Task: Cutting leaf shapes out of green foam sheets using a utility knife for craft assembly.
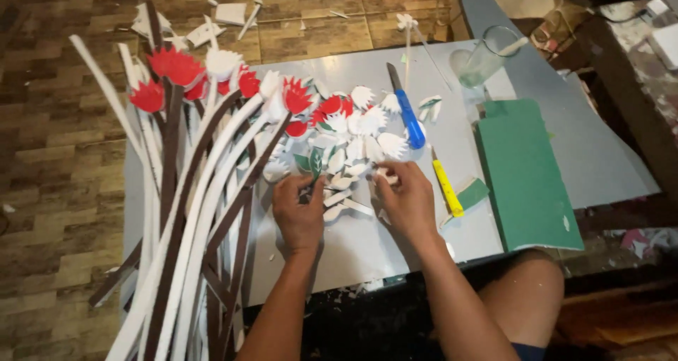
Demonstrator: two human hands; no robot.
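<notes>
My left hand (299,213) rests on the grey board (367,241), fingers curled on a small white foam piece beside a green leaf cutout (311,163). My right hand (406,202) pinches a white foam petal piece (381,174) at its fingertips. Between and beyond the hands lies a pile of white serrated foam petals (360,139) with some red ones (332,105).
A bundle of long white and brown foam strips topped with red and white flowers (191,213) lies at the left. A blue-handled cutter (408,117), a yellow cutter (447,188), a green foam sheet (526,177) and a clear glass (487,57) sit to the right. Scraps litter the tiled floor (233,11).
</notes>
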